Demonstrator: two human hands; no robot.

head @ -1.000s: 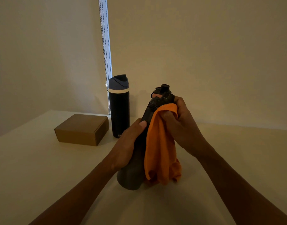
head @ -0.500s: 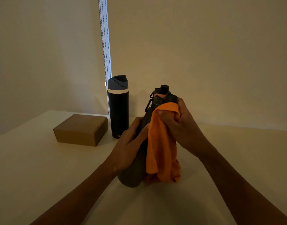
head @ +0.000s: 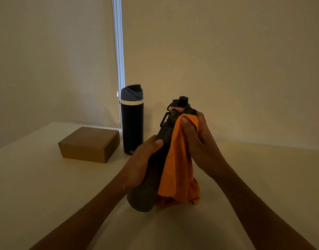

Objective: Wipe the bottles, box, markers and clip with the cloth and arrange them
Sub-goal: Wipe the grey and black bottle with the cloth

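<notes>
A pale table (head: 46, 186) meets a plain wall in dim, yellowish light, with bead cords (head: 119, 51) hanging down a bright slit behind it. Over the middle of the table the grey bottle (head: 142, 201) is held tilted, its cap end up and away and its base low and near the surface; whether the base touches the table I cannot tell. The left hand (head: 144, 165) has its fingers curled round the bottle's body. The right hand (head: 196, 141) grips the orange cloth (head: 176, 168) against the neck just below the cap, thumb on the fabric, and the rest of the cloth hangs down the bottle's right side.

The wiping of this bottle looks to be under way at its upper end. At the back the dark bottle (head: 132, 127) with a blue lid stands upright, just beside the cardboard box (head: 90, 144) on its left. Nothing shows whether those two are already wiped. No markers or clip are in view, so by my reckoning a good share of the task remains, the arranging included
</notes>
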